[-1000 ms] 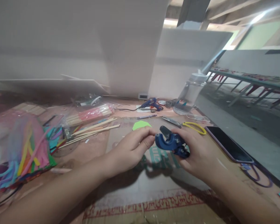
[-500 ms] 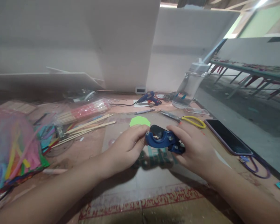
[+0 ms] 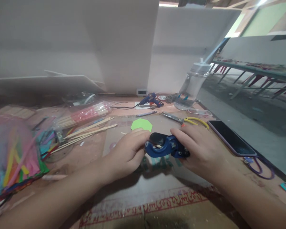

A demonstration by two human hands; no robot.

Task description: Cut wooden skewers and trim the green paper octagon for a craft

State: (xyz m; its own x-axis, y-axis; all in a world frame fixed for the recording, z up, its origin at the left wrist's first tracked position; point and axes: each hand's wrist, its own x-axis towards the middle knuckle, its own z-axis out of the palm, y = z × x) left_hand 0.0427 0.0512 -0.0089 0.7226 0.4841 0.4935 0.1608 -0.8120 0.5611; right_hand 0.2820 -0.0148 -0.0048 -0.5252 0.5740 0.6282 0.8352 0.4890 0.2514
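Note:
In the middle of the head view, my right hand is closed around the handles of a blue pipe cutter with a curved jaw and a black part above it. My left hand is closed too, its thumb and fingertips against the jaw's left end. A small pale bit shows inside the jaw; what my left fingers pinch is hidden. Just behind my left hand lies a lime-green polygon of paper or foam. Beneath both hands is a plastic-covered board with red and green lettering.
Behind lie scissors with yellow handles, a pen and a blue glue gun. To the right are a phone and a water bottle. Wooden sticks and bagged colourful pipe cleaners lie left.
The cutter has tilted and sits slightly lower, its handles closer together in my right hand. My left hand stays at the jaw. The whole view has shifted a little.

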